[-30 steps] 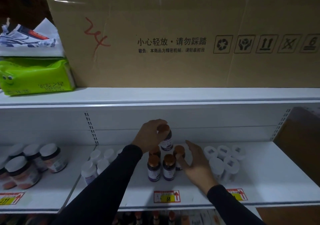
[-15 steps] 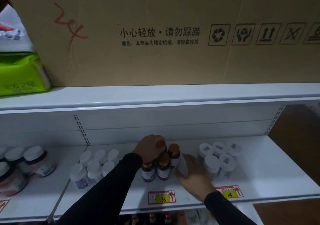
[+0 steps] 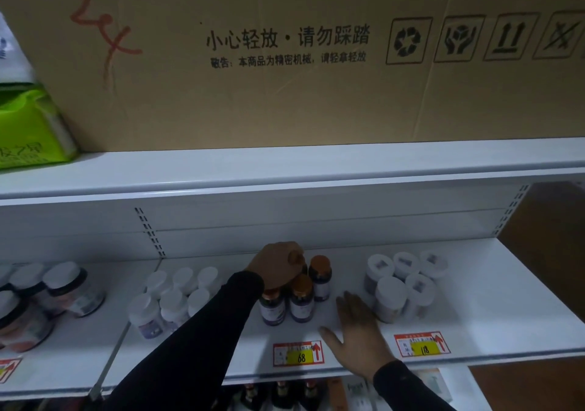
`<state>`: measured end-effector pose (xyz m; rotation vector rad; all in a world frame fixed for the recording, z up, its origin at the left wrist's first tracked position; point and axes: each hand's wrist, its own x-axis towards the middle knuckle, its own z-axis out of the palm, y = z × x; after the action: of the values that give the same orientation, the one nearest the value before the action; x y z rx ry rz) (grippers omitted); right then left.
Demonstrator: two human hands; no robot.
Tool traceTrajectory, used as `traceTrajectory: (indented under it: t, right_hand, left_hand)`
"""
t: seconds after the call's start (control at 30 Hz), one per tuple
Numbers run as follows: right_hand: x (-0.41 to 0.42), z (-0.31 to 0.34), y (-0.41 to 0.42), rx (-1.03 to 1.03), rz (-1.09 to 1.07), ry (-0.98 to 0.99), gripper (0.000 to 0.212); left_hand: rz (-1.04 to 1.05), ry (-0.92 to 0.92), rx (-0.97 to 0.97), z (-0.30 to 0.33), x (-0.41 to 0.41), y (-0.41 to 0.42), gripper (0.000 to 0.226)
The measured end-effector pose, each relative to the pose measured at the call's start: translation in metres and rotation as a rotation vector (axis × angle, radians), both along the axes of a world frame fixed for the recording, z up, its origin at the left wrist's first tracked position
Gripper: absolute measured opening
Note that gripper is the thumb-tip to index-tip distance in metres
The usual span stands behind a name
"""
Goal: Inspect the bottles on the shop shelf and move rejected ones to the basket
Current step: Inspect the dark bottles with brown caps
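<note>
A cluster of small dark bottles with orange caps (image 3: 302,298) stands mid-shelf on the white shop shelf (image 3: 493,312). My left hand (image 3: 278,265) reaches over the back of the cluster and its fingers curl round the orange cap of a rear bottle (image 3: 296,257), most of which it hides. My right hand (image 3: 354,325) lies flat with straight fingers on the shelf, just right of the cluster, holding nothing. No basket is in view.
White-capped bottles (image 3: 405,284) stand to the right, more white-capped bottles (image 3: 172,299) to the left, and wide jars (image 3: 63,287) at the far left. A large cardboard box (image 3: 285,62) and a green pack (image 3: 28,125) fill the upper shelf. Price tags (image 3: 298,353) line the front edge.
My left hand has set the lifted orange-capped bottle down into the back of the cluster and stays on its cap. My right hand drew back from the bottles and flattened on the shelf.
</note>
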<state>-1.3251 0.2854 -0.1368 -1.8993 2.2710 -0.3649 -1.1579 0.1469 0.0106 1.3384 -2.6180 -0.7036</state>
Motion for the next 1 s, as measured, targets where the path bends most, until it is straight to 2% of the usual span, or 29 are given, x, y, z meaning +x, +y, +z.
traceTrajectory:
  t: [0.27, 0.43, 0.57, 0.67, 0.77, 0.9, 0.93, 1.0]
  right_hand:
    - [0.001, -0.002, 0.001, 0.052, -0.010, -0.006, 0.083]
    - [0.000, -0.004, 0.000, 0.038, -0.003, 0.007, 0.082]
    - [0.001, -0.008, 0.000, 0.020, -0.005, 0.008, 0.083]
    - [0.000, -0.006, -0.001, 0.030, 0.020, 0.005, 0.079]
    - [-0.001, -0.004, -0.003, 0.084, 0.039, -0.001, 0.074]
    - [-0.002, 0.018, -0.004, 0.088, 0.086, -0.060, 0.102]
    - [-0.002, 0.025, -0.005, 0.086, 0.077, -0.123, 0.100]
    - [-0.003, 0.039, -0.008, 0.054, 0.009, -0.318, 0.075]
  left_hand:
    - [0.037, 0.092, -0.007, -0.002, -0.008, -0.003, 0.038]
    - [-0.055, 0.002, -0.098, -0.008, -0.029, 0.008, 0.053]
    - [-0.106, -0.144, -0.257, -0.014, -0.042, 0.017, 0.032]
    - [-0.080, -0.049, -0.236, -0.015, -0.042, 0.020, 0.025]
    - [-0.038, 0.123, -0.145, -0.011, -0.038, 0.023, 0.024]
    - [0.074, 0.361, -0.086, 0.009, -0.030, 0.030, 0.030]
    - [0.090, 0.402, -0.082, 0.015, -0.028, 0.031, 0.030]
    - [0.106, 0.465, -0.075, 0.024, -0.023, 0.032, 0.027]
